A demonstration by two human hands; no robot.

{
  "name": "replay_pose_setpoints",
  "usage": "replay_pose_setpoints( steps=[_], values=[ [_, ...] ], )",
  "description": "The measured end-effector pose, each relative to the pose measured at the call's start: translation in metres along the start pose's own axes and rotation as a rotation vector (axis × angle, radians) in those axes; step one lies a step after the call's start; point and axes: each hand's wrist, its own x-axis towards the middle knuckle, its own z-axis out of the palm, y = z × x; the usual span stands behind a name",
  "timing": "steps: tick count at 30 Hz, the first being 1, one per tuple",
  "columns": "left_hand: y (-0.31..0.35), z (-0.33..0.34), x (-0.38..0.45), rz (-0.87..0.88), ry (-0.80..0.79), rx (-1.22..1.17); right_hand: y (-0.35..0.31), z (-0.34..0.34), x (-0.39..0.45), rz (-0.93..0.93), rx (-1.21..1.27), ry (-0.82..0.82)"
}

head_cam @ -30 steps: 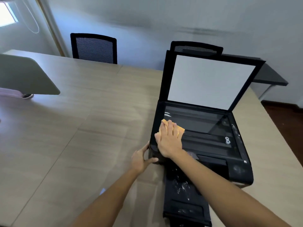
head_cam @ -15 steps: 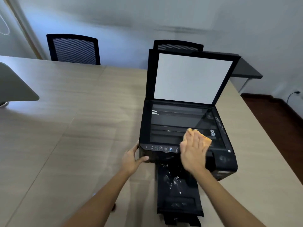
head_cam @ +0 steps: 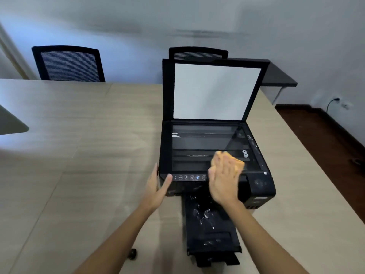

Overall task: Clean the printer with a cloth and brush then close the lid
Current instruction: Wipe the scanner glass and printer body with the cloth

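A black printer (head_cam: 258, 184) sits on the wooden table (head_cam: 79, 155), its lid (head_cam: 213, 91) raised upright and showing a white underside. The scanner glass (head_cam: 197, 147) lies exposed. My right hand (head_cam: 224, 178) presses an orange cloth (head_cam: 238, 164) flat on the front right part of the glass, fingers straight. My left hand (head_cam: 158, 186) rests against the printer's front left corner, thumb on top near the button strip. The output tray (head_cam: 211, 230) sticks out toward me and carries white specks. No brush is in view.
Two black mesh chairs (head_cam: 69, 64) stand behind the table, one (head_cam: 197, 53) behind the lid. A dark side table (head_cam: 280, 76) is at the back right. A grey panel (head_cam: 11, 123) juts in at the left edge. Dark floor lies to the right.
My right hand slid the cloth from the glass's front left across to the front right. My left hand stayed at the printer's corner, its fingers now straighter.
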Motion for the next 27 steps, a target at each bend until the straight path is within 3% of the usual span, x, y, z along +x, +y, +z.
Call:
replay_pose_setpoints(
  steps=[2,4,7,10,14,16,18,20,23,25,27],
  values=[
    [0.007,0.006,0.009,-0.057,0.072,-0.05,-0.009,0.005,-0.01,-0.293,-0.021,-0.085],
    [0.012,0.012,0.02,-0.084,0.158,-0.001,0.012,-0.005,-0.01,-0.458,-0.047,-0.168],
    [0.016,0.018,0.034,-0.13,0.252,0.067,0.062,-0.021,-0.001,-0.34,-0.086,-0.039],
    [0.032,0.023,0.038,-0.154,0.344,0.113,0.07,-0.023,-0.002,-0.204,-0.036,0.051],
    [0.06,0.033,0.046,-0.215,0.477,0.108,0.073,-0.042,-0.005,-0.409,0.216,-0.03],
    [0.07,0.038,0.047,-0.241,0.525,0.15,0.092,-0.075,0.008,-0.335,0.478,-0.112],
    [0.075,0.04,0.044,-0.257,0.556,0.212,0.111,-0.106,0.03,-0.186,0.621,-0.001],
    [0.077,0.043,0.042,-0.256,0.577,0.248,0.125,-0.127,0.064,-0.088,0.579,0.203],
    [0.079,0.045,0.041,-0.298,0.575,0.281,0.134,-0.137,0.13,-0.083,0.511,0.334],
    [0.082,0.047,0.041,-0.33,0.569,0.305,0.139,-0.122,0.175,-0.15,0.389,0.256],
    [0.085,0.048,0.041,-0.352,0.574,0.331,0.145,-0.092,0.203,-0.244,0.21,0.016]
  ],
)
